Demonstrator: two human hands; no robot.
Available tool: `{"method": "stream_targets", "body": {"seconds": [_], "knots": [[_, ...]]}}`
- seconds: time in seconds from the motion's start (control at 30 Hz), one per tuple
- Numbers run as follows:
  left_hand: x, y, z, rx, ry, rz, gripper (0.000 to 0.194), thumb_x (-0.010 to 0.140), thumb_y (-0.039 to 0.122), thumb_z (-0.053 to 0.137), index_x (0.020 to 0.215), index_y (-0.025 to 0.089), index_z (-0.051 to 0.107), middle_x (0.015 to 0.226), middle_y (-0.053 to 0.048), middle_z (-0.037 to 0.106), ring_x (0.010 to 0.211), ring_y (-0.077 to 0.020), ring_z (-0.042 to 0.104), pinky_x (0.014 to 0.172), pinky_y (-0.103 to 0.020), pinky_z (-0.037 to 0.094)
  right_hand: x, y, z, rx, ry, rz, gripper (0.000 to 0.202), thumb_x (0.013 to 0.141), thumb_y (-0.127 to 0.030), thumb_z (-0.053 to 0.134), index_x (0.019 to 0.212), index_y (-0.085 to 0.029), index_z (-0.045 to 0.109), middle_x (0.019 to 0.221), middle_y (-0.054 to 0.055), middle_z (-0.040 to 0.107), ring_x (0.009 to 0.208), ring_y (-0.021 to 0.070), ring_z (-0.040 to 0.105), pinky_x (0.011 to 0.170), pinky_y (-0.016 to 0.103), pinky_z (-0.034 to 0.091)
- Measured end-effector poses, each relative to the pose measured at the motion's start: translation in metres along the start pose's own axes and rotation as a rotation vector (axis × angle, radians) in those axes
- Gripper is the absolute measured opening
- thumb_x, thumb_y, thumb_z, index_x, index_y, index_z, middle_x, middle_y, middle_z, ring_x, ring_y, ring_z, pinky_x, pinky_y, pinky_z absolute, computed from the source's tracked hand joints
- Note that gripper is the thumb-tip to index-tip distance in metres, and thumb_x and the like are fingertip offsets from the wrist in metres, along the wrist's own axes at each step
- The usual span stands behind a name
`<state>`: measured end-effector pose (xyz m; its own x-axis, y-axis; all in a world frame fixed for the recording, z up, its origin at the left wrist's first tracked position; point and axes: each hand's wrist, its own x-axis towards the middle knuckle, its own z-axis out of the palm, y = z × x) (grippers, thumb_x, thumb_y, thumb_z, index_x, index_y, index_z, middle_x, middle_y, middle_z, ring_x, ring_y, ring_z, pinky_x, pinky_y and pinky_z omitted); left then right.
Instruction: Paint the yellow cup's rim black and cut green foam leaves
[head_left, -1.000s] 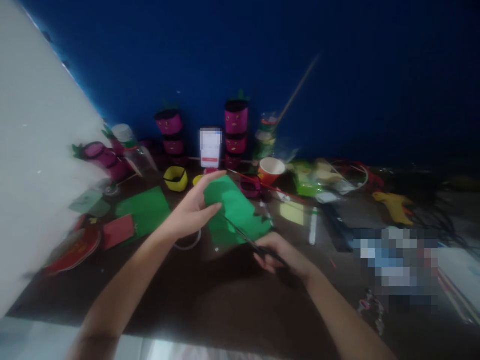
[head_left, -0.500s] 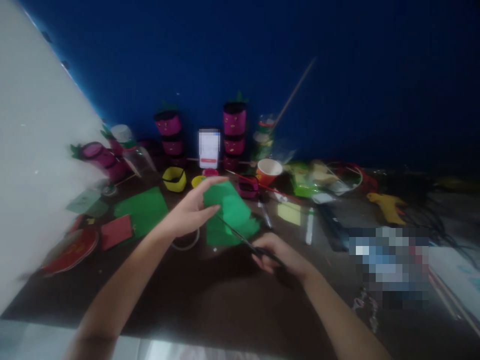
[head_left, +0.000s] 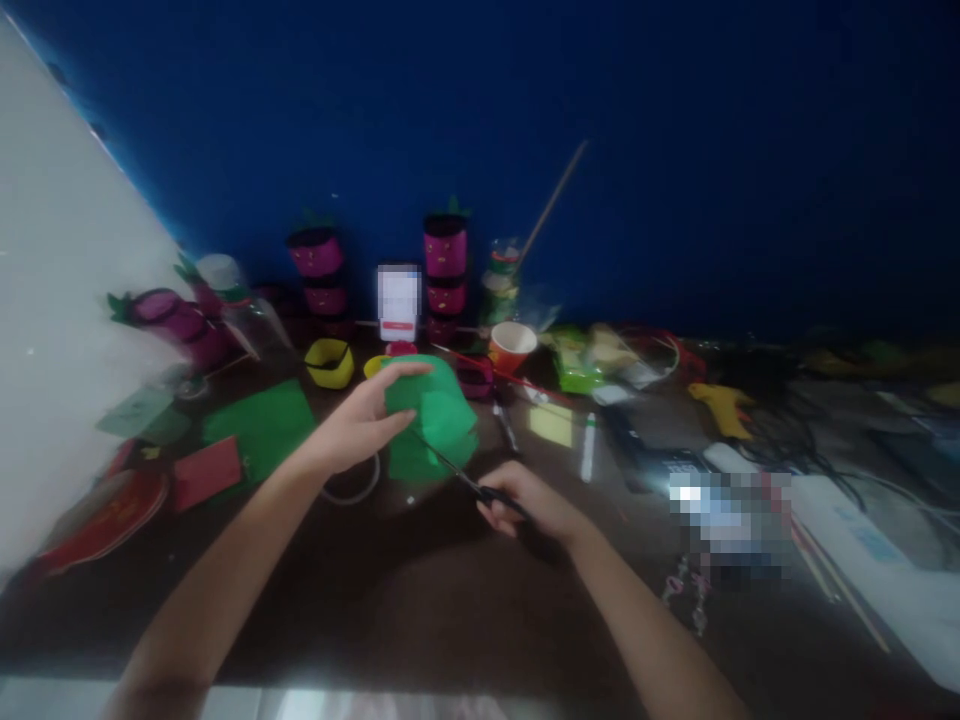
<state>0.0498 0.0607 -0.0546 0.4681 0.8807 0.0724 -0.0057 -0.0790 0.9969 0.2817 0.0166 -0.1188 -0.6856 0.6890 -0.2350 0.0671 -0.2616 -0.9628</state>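
Near the middle of the table, my left hand (head_left: 367,418) pinches a green sheet (head_left: 442,405) between thumb and fingers at its left side. My right hand (head_left: 517,500) is closed round the handles of dark scissors (head_left: 457,470). Their blades point up and left, at the lower part of the green sheet. Whether the blades are apart cannot be made out. Another green sheet (head_left: 289,420) lies to the left, beside a red piece (head_left: 208,473).
Purple segmented figures (head_left: 447,250), a lit phone (head_left: 398,303) and a plastic bottle (head_left: 251,318) stand along the blue wall. An orange cup (head_left: 512,347) is behind my right hand. Farther right lie a yellow glue gun (head_left: 721,408), cables and a white power strip (head_left: 870,560).
The whole view has shifted, so the table items appear farther left. Both hands keep their hold on the green sheet and scissors; the sheet's right edge looks more curled in.
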Motion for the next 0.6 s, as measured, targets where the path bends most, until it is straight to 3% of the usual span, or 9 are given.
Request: {"method": "stream_targets", "body": {"seconds": [0.33,0.5,0.6], "knots": [[-0.0011,0.0003,-0.0015,0.2,0.054,-0.032,0.038,0.08,0.027,0.059,0.117,0.022,0.05,0.06,0.005,0.041,0.044,-0.0045,0.032,0.037,-0.015,0.027,0.0014,0.005,-0.0007,0.061,0.04,0.042,0.047,0.06,-0.054,0.07,0.052,-0.01,0.054,0.043,-0.003,0.048,0.035,0.0042,0.04,0.036,0.016,0.026],[-0.0007,-0.0016,-0.0044,0.352,0.081,-0.081,0.036,0.078,0.033,0.06,0.112,0.022,0.054,0.051,0.009,0.02,0.041,-0.0049,0.018,0.035,-0.018,0.011,-0.0007,0.0055,0.0,0.083,0.031,0.004,0.045,0.06,-0.052,0.071,0.054,-0.01,0.055,0.043,-0.004,0.048,0.036,0.0048,0.042,0.036,0.016,0.028],[-0.0009,-0.0045,-0.0066,0.39,0.082,-0.102,0.035,0.079,0.036,0.059,0.111,0.022,0.055,0.05,0.009,0.017,0.041,-0.0055,0.016,0.036,-0.02,0.009,-0.0012,0.0055,0.0006,0.074,0.023,0.001,0.045,0.061,-0.052,0.07,0.054,-0.011,0.055,0.043,-0.004,0.049,0.036,0.0049,0.042,0.036,0.016,0.028]]}}
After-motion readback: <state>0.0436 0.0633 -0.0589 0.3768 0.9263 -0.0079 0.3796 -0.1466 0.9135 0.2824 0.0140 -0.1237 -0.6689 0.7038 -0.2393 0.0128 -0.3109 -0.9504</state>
